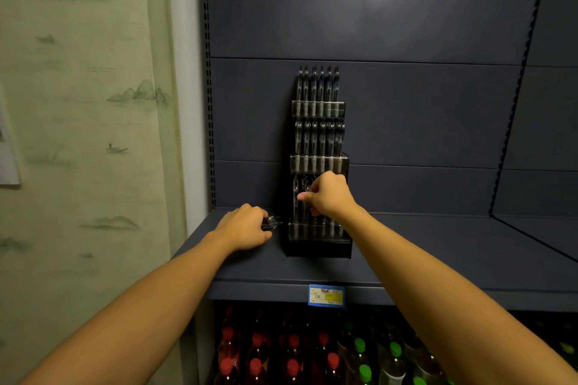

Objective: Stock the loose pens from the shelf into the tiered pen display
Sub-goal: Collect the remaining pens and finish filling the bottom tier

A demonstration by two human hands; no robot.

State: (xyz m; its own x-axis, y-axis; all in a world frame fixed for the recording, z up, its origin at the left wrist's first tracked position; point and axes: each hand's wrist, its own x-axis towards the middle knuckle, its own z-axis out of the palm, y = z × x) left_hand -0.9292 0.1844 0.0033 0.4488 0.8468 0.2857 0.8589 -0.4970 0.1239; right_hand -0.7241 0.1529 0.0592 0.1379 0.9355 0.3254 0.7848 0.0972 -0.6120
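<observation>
A blue-and-yellow price tag (326, 295) on the shelf edge, red- and green-capped bottles (312, 350) below, painted wallpaper (78, 103) left

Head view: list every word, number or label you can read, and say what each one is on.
Nothing reads with certainty.
Price tag on the front edge of the shelf: blue frame, white and yellow fields, print too blurred to read.
Paper sheet on the wall at left: no legible text.
Bottles below: no labels readable.
Pen display: no readable marking.

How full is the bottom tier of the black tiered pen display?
Partly full: the bottom tier shows a few upright pens at its left; the right hand hides the rest.
</observation>
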